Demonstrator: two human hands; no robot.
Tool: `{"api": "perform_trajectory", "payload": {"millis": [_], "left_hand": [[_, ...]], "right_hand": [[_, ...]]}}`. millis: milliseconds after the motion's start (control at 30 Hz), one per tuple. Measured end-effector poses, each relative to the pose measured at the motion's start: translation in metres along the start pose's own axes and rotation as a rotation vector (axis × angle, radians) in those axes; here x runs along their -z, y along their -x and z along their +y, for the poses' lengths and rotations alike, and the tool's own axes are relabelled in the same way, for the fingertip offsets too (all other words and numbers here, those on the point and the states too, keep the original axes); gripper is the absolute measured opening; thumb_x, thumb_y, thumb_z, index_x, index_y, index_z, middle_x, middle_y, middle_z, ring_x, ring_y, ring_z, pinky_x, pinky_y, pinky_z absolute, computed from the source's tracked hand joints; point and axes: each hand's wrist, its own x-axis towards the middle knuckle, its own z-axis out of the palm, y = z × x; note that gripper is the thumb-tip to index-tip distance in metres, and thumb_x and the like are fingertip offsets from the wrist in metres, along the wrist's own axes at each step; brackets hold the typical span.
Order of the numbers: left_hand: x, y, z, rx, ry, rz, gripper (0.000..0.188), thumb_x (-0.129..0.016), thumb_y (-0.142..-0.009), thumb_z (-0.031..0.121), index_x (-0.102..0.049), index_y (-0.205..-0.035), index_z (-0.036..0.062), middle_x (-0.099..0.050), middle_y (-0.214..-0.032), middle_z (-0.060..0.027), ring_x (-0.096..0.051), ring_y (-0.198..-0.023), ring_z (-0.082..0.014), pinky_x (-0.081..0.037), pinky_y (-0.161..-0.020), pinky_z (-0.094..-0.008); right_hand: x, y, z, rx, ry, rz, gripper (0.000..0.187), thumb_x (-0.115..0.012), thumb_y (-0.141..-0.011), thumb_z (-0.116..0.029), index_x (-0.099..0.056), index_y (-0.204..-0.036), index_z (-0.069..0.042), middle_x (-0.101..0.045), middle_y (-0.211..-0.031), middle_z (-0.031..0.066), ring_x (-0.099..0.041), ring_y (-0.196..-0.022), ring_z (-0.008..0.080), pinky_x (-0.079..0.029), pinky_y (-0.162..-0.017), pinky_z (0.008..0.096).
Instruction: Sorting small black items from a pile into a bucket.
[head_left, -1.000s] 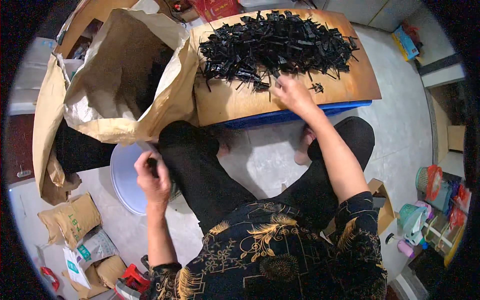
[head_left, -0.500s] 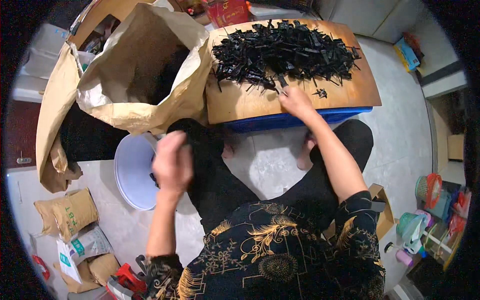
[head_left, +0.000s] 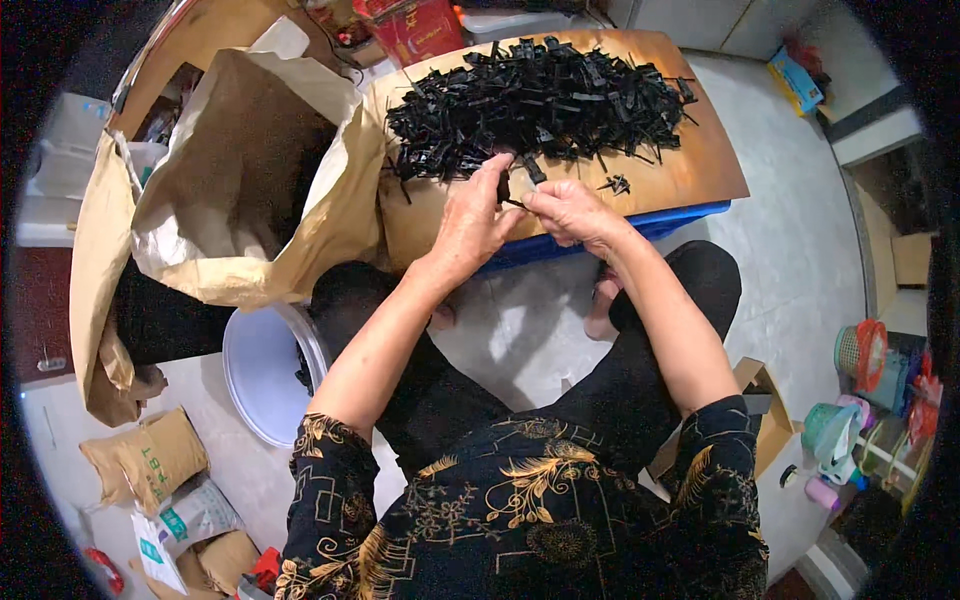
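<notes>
A person in a black and gold shirt (head_left: pixel 550 490) is sitting with knees apart, an open carton (head_left: pixel 775 420) standing near the right hip. By the left leg, a white bucket (head_left: pixel 255 380) is holding some black pieces (head_left: pixel 303 370). Ahead, the left hand (head_left: pixel 468 225) is curving thumb and fingers around a black part (head_left: pixel 504 188); whether they are gripping it, one cannot tell. The right hand (head_left: pixel 575 212) is pinching the part's thin end between thumb and forefinger. The part is sitting between the hands, above the near edge of a wooden board (head_left: pixel 715 185), which is resting on a blue bin (head_left: pixel 645 222). To its left, a brown sack (head_left: pixel 340 225) is gaping open. A black pile (head_left: pixel 540 100) is covering much of the board, a small cluster (head_left: pixel 616 185) lying just apart. Beyond, a red box (head_left: pixel 412 30) is standing.
</notes>
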Motion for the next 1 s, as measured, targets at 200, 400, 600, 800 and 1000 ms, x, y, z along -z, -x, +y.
{"api": "perform_trajectory", "payload": {"millis": [200, 400, 600, 800, 1000], "left_hand": [[0.000, 0.002, -0.004, 0.027, -0.057, 0.041, 0.054, -0.066, -0.071, 0.007, -0.041, -0.119, 0.0065, -0.058, -0.092, -0.0156, -0.058, -0.080, -0.0281, -0.047, -0.067, -0.0363], [-0.001, -0.005, -0.009, 0.370, 0.574, 0.057, 0.037, -0.065, -0.078, 0.008, -0.046, -0.110, 0.0046, -0.057, -0.066, -0.0043, -0.056, -0.058, -0.0101, -0.045, -0.050, -0.0239], [0.004, -0.008, -0.010, 0.466, 0.929, 0.031, 0.030, -0.060, -0.082, 0.003, -0.045, -0.107, 0.0045, -0.057, -0.067, -0.0046, -0.056, -0.056, -0.0089, -0.046, -0.048, -0.0214], [0.006, -0.012, -0.009, 0.479, 0.847, -0.018, 0.023, -0.057, -0.081, -0.002, -0.044, -0.099, 0.0036, -0.055, -0.067, -0.0045, -0.055, -0.053, -0.0096, -0.047, -0.047, -0.0221], [0.004, -0.016, -0.010, 0.497, 0.679, -0.072, 0.024, -0.057, -0.079, -0.002, -0.044, -0.098, 0.0039, -0.054, -0.065, -0.0035, -0.055, -0.054, -0.0093, -0.046, -0.046, -0.0225]], "right_hand": [[-0.006, -0.001, -0.005, 0.060, -0.028, -0.017, 0.025, -0.050, -0.090, -0.031, -0.049, -0.073, -0.012, -0.032, -0.050, -0.0092, -0.024, -0.039, 0.0019, -0.018, -0.036, 0.0194], [-0.010, -0.020, 0.005, 0.272, 0.024, 0.047, 0.026, -0.043, -0.093, -0.034, -0.050, -0.085, -0.010, -0.034, -0.054, -0.0083, -0.025, -0.042, 0.0015, -0.020, -0.037, 0.0192], [-0.015, -0.032, 0.013, 0.450, 0.224, 0.079, 0.028, -0.040, -0.094, -0.028, -0.050, -0.086, -0.003, -0.049, -0.067, 0.0019, -0.047, -0.060, 0.0090, -0.039, -0.054, 0.0247], [-0.014, -0.025, -0.002, 0.425, 0.411, 0.083, 0.027, -0.042, -0.092, -0.024, -0.053, -0.089, 0.001, -0.058, -0.073, 0.0100, -0.059, -0.067, 0.0176, -0.046, -0.061, 0.0320], [-0.012, -0.031, 0.001, 0.435, 0.472, 0.088, 0.025, -0.043, -0.092, -0.023, -0.052, -0.087, 0.000, -0.052, -0.070, 0.0092, -0.051, -0.065, 0.0181, -0.042, -0.059, 0.0317]]}}
